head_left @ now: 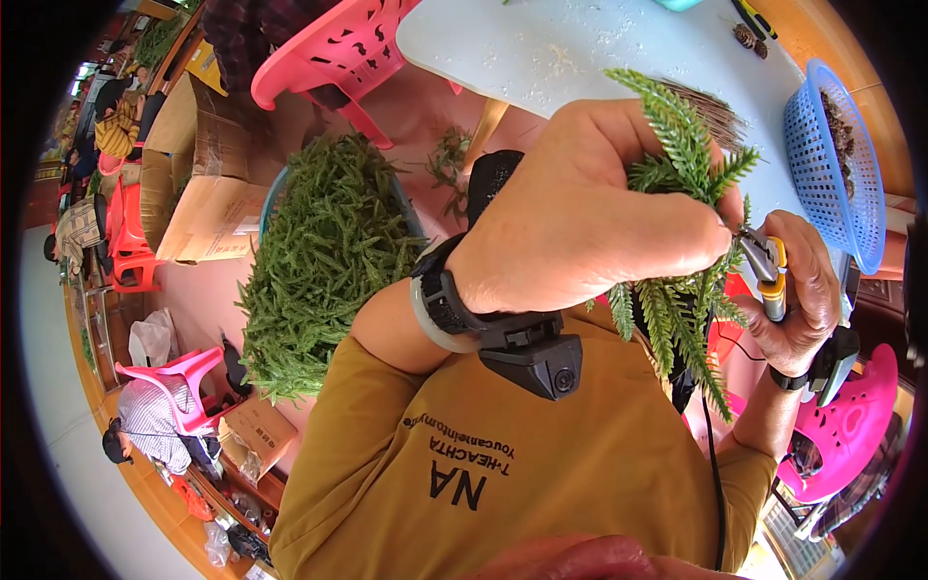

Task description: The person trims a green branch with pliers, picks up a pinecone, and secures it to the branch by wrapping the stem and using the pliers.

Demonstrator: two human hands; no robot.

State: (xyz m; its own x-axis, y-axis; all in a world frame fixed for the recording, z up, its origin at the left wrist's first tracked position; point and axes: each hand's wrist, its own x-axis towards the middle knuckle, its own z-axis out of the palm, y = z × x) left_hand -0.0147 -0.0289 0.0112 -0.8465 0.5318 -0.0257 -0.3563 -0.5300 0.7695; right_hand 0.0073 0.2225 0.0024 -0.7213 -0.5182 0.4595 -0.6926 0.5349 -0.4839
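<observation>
My left hand (590, 208) is raised over the table edge, thumb and fingers pinched on a green artificial pine sprig (662, 333). Its needled tips stick out above the fingers and hang down below them. In my right hand (807, 285) is a pair of pliers (770, 266) with yellow grips. The metal jaws meet the sprig close to my left thumb tip; exactly what lies between them is too small to tell. Behind the left hand, a bundle of thin brown stems (710, 114) lies on the pale table (503, 53).
A blue tub (411, 208) heaped with green sprigs (324, 266) stands on the floor to the left, near a cardboard box (208, 208). A blue basket (836, 174) of brown pieces sits at the right, pine cones (749, 39) beyond. Pink chairs (333, 53) and other people are around.
</observation>
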